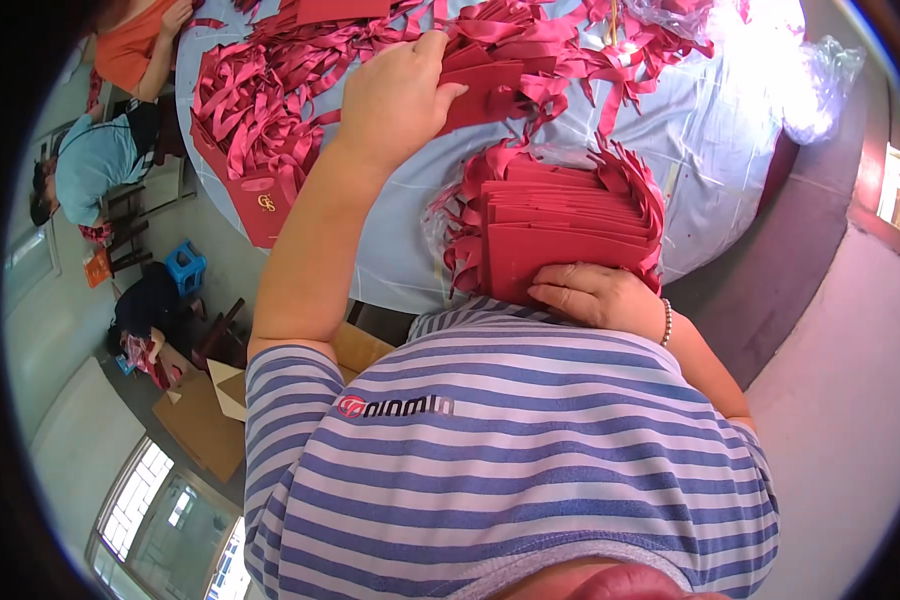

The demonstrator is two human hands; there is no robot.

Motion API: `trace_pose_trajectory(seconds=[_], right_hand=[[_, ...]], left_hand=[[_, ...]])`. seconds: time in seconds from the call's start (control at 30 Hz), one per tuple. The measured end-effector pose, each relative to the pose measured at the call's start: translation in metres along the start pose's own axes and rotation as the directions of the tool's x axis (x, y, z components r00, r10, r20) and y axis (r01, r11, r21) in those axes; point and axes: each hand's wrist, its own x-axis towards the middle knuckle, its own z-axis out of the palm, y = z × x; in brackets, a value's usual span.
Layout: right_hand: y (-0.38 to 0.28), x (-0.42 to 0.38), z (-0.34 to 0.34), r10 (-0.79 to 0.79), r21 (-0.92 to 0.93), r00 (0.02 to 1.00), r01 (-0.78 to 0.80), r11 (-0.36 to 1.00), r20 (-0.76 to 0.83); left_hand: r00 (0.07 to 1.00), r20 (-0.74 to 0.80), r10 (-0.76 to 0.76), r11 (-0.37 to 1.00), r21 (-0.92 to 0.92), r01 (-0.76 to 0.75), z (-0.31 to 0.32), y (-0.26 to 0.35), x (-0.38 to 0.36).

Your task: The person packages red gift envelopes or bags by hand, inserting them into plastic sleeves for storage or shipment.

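Observation:
My left hand reaches over the table to a pile of red paper bags with ribbon handles. Its fingers curl downward and the thumb sticks out; whatever lies under the fingers is hidden. Close to my body stands a stack of red bags, packed tightly together, with ribbons bunched at both sides and clear plastic around it. My right hand, with a beaded bracelet at the wrist, lies with its fingers stretched across the near bag of this stack.
Loose red ribbons heap on the left of the round table with its pale cover. A red bag with a gold logo overhangs the edge. Clear plastic lies at right. Other people, a blue stool and cardboard are at left.

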Motion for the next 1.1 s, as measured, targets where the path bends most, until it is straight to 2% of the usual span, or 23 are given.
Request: trace_pose_trajectory(seconds=[0.17, 0.23, 0.27, 0.4, 0.47, 0.6, 0.83, 1.1], right_hand=[[-0.011, -0.003, 0.006, 0.002, -0.087, 1.0, -0.004, 0.996, -0.028], [-0.015, -0.001, 0.006, -0.008, -0.129, 0.999, 0.003, 0.992, -0.039], [-0.018, 0.001, 0.007, -0.024, -0.181, 0.997, 0.01, 0.983, -0.077], [-0.029, 0.005, 0.004, -0.065, -0.323, 0.994, 0.034, 0.946, -0.087], [-0.034, 0.005, 0.003, -0.084, -0.384, 0.993, 0.048, 0.922, -0.08], [-0.04, 0.01, -0.005, -0.14, -0.497, 0.989, 0.096, 0.863, -0.052], [-0.05, 0.019, -0.021, -0.194, -0.497, 0.977, 0.128, 0.858, -0.083], [-0.065, 0.036, -0.048, -0.238, -0.453, 0.939, 0.105, 0.885, -0.247]], left_hand=[[0.995, -0.093, 0.018, 0.999, 0.045, -0.014, -0.016, 0.008, -0.017], [0.984, -0.137, 0.111, 0.994, 0.021, -0.109, -0.006, 0.004, -0.027], [0.998, -0.014, 0.066, 0.997, 0.032, -0.066, 0.003, 0.0, -0.03], [0.999, -0.044, 0.03, 0.995, 0.1, -0.026, 0.027, -0.008, -0.034], [0.999, -0.045, 0.006, 1.0, 0.013, -0.006, 0.025, -0.008, -0.035], [1.0, -0.009, -0.018, 1.0, 0.004, 0.018, 0.023, -0.01, -0.034], [1.0, -0.02, -0.013, 1.0, 0.006, 0.013, 0.026, -0.013, -0.034], [0.998, -0.055, -0.009, 1.0, -0.027, 0.008, 0.027, -0.015, -0.034]])
